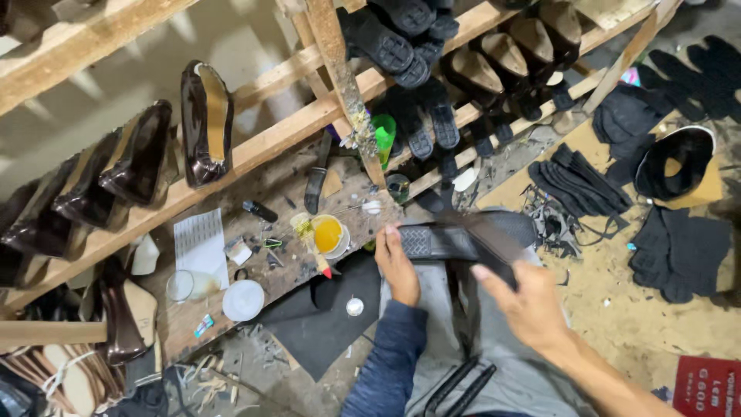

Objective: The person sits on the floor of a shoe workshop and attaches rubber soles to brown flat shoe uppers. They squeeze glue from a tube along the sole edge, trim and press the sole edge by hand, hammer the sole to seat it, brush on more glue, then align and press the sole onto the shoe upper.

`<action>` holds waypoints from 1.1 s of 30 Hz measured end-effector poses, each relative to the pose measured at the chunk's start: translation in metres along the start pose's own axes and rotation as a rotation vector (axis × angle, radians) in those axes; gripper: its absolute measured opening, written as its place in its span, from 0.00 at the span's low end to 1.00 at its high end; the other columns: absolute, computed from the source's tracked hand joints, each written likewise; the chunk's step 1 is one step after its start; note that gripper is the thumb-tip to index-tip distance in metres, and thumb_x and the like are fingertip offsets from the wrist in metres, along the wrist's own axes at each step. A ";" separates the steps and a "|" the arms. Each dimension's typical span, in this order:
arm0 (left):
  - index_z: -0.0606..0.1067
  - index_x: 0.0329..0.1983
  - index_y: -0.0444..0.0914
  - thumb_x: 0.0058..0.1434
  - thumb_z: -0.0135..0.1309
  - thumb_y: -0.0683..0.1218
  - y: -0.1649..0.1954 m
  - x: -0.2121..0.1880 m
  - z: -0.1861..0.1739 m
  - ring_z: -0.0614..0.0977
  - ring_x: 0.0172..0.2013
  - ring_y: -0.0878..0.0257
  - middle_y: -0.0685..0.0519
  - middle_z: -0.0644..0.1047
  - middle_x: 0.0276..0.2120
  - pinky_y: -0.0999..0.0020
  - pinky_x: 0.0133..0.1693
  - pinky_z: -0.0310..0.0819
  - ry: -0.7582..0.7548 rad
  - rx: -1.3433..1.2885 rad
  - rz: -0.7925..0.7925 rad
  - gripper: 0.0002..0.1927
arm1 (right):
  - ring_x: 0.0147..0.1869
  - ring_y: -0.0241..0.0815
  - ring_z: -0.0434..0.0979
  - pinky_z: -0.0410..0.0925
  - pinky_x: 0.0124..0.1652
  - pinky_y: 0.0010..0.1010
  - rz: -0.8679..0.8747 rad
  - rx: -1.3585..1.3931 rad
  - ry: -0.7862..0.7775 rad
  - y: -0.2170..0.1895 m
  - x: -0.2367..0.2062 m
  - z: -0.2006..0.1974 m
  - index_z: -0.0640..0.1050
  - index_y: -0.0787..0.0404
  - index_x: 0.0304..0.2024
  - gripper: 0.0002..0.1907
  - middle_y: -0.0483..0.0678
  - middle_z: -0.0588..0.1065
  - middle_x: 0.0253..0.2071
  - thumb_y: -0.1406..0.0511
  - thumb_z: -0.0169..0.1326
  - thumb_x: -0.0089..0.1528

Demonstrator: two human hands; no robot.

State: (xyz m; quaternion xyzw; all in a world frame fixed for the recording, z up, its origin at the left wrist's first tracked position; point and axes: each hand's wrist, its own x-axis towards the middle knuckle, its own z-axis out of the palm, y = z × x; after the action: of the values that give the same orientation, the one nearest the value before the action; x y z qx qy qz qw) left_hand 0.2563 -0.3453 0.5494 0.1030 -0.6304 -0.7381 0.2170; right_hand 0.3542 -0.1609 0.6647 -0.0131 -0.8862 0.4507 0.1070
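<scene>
My left hand (397, 266) grips the left end of a black shoe sole (455, 238) with a textured tread, held over my lap. My right hand (525, 301) is on the sole's near right side, blurred by motion, fingers curled on its edge. A small pot of yellow glue (328, 234) with a brush (310, 241) lying across it stands on the wooden workbench (231, 212), just left of my left hand. A black sheet (324, 309) lies below the pot, with a small round metal piece (354, 306) on it.
Wooden racks (255, 147) hold dark shoes on lasts (204, 123) at left and black soles (417, 46) at the top. Black cut pieces (679, 247) and a black shoe upper (683, 158) lie on the floor at right. A white lid (243, 300) and paper (201, 243) sit on the bench.
</scene>
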 end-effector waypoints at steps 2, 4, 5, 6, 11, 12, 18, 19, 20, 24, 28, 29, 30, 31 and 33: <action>0.75 0.46 0.30 0.77 0.38 0.51 0.003 -0.005 0.002 0.72 0.43 0.68 0.55 0.74 0.40 0.74 0.50 0.67 0.005 -0.190 -0.026 0.21 | 0.30 0.42 0.74 0.68 0.37 0.33 -0.148 0.080 0.209 -0.017 -0.005 -0.025 0.79 0.61 0.35 0.13 0.49 0.78 0.25 0.59 0.52 0.64; 0.75 0.45 0.30 0.77 0.36 0.53 0.003 -0.009 0.003 0.72 0.42 0.68 0.54 0.76 0.39 0.74 0.50 0.67 0.024 -0.047 -0.031 0.23 | 0.35 0.40 0.77 0.71 0.40 0.32 -0.386 0.854 0.221 -0.031 -0.012 -0.022 0.79 0.58 0.42 0.15 0.47 0.78 0.33 0.54 0.56 0.65; 0.75 0.45 0.30 0.77 0.35 0.53 0.002 -0.009 0.001 0.73 0.41 0.67 0.53 0.76 0.38 0.73 0.51 0.67 0.025 0.015 -0.018 0.24 | 0.38 0.39 0.78 0.73 0.41 0.33 -0.513 1.246 0.231 -0.033 -0.014 -0.016 0.79 0.57 0.46 0.17 0.46 0.78 0.37 0.52 0.59 0.66; 0.76 0.45 0.30 0.77 0.35 0.54 0.002 -0.006 0.002 0.72 0.41 0.67 0.53 0.76 0.38 0.72 0.50 0.67 0.039 -0.016 -0.029 0.25 | 0.36 0.40 0.78 0.72 0.40 0.33 -0.552 1.289 0.298 -0.035 -0.013 0.003 0.79 0.59 0.45 0.17 0.48 0.78 0.35 0.53 0.58 0.66; 0.79 0.52 0.28 0.79 0.38 0.53 0.004 0.002 0.003 0.59 0.32 0.52 0.43 0.66 0.33 0.55 0.36 0.50 0.087 -0.053 -0.306 0.26 | 0.27 0.44 0.76 0.70 0.33 0.34 0.069 0.113 -0.116 -0.010 -0.006 0.055 0.81 0.69 0.40 0.17 0.58 0.78 0.29 0.58 0.56 0.65; 0.78 0.49 0.29 0.78 0.37 0.54 0.010 0.001 0.004 0.65 0.35 0.54 0.45 0.70 0.35 0.59 0.41 0.57 0.081 -0.017 -0.212 0.26 | 0.26 0.44 0.76 0.69 0.32 0.34 0.139 0.122 -0.120 -0.007 -0.010 0.052 0.80 0.68 0.40 0.17 0.58 0.78 0.26 0.58 0.57 0.64; 0.78 0.42 0.30 0.77 0.32 0.57 0.009 -0.003 0.011 0.75 0.42 0.59 0.47 0.78 0.39 0.66 0.52 0.68 0.131 0.003 -0.031 0.30 | 0.34 0.35 0.76 0.71 0.35 0.31 -0.317 1.016 0.177 -0.026 -0.012 0.040 0.71 0.63 0.43 0.14 0.49 0.74 0.32 0.59 0.55 0.68; 0.78 0.42 0.30 0.77 0.31 0.57 0.011 -0.003 0.010 0.76 0.43 0.58 0.47 0.78 0.39 0.66 0.54 0.67 0.132 0.020 -0.021 0.30 | 0.35 0.36 0.76 0.72 0.36 0.32 -0.404 1.134 0.232 -0.031 -0.010 0.048 0.70 0.62 0.43 0.15 0.49 0.74 0.33 0.58 0.56 0.67; 0.78 0.42 0.30 0.77 0.30 0.57 0.012 -0.002 0.010 0.76 0.43 0.58 0.47 0.78 0.40 0.67 0.55 0.66 0.125 0.029 -0.006 0.31 | 0.37 0.37 0.77 0.72 0.37 0.34 -0.502 1.246 0.295 -0.031 -0.008 0.052 0.69 0.61 0.42 0.16 0.49 0.74 0.34 0.57 0.57 0.66; 0.77 0.42 0.31 0.76 0.31 0.57 0.015 -0.001 0.007 0.77 0.41 0.56 0.47 0.78 0.38 0.64 0.51 0.68 0.119 0.078 -0.029 0.29 | 0.25 0.40 0.70 0.66 0.28 0.32 -0.032 0.212 -0.060 -0.009 -0.005 0.058 0.76 0.68 0.37 0.12 0.53 0.71 0.21 0.62 0.56 0.64; 0.76 0.43 0.31 0.75 0.35 0.55 0.012 -0.005 0.003 0.76 0.41 0.55 0.47 0.78 0.39 0.63 0.49 0.68 0.097 0.155 0.032 0.25 | 0.22 0.35 0.72 0.65 0.25 0.29 -0.049 0.432 0.141 0.013 -0.017 0.042 0.75 0.65 0.34 0.16 0.48 0.73 0.21 0.58 0.53 0.69; 0.76 0.43 0.31 0.75 0.36 0.54 0.010 -0.004 0.001 0.77 0.41 0.55 0.47 0.79 0.39 0.63 0.49 0.68 0.105 0.162 0.044 0.24 | 0.24 0.33 0.72 0.65 0.25 0.27 -0.172 0.538 0.240 0.014 -0.019 0.038 0.74 0.64 0.36 0.16 0.46 0.72 0.23 0.58 0.51 0.71; 0.76 0.44 0.31 0.74 0.37 0.53 0.009 -0.003 0.000 0.77 0.41 0.57 0.48 0.78 0.39 0.64 0.49 0.68 0.106 0.158 0.041 0.23 | 0.21 0.35 0.70 0.64 0.24 0.30 0.005 0.372 0.109 0.015 -0.019 0.033 0.75 0.65 0.35 0.16 0.47 0.71 0.20 0.57 0.54 0.68; 0.76 0.44 0.31 0.74 0.37 0.53 0.007 -0.002 -0.003 0.76 0.41 0.58 0.48 0.78 0.39 0.64 0.48 0.68 0.103 0.151 0.038 0.22 | 0.19 0.37 0.69 0.63 0.22 0.32 0.180 0.202 -0.019 0.016 -0.019 0.027 0.76 0.66 0.34 0.17 0.49 0.70 0.17 0.57 0.56 0.66; 0.76 0.44 0.32 0.74 0.39 0.52 0.004 0.002 -0.006 0.74 0.39 0.60 0.49 0.77 0.37 0.66 0.45 0.67 0.098 0.106 0.030 0.21 | 0.16 0.38 0.69 0.62 0.20 0.33 0.275 0.026 -0.074 0.018 -0.020 0.017 0.77 0.66 0.34 0.17 0.49 0.70 0.14 0.57 0.58 0.62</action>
State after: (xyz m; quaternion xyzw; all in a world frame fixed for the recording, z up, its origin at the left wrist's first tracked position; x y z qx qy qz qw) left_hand 0.2573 -0.3518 0.5527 0.1408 -0.6588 -0.6945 0.2527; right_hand 0.3687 -0.1661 0.6376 -0.1164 -0.8733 0.4729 0.0118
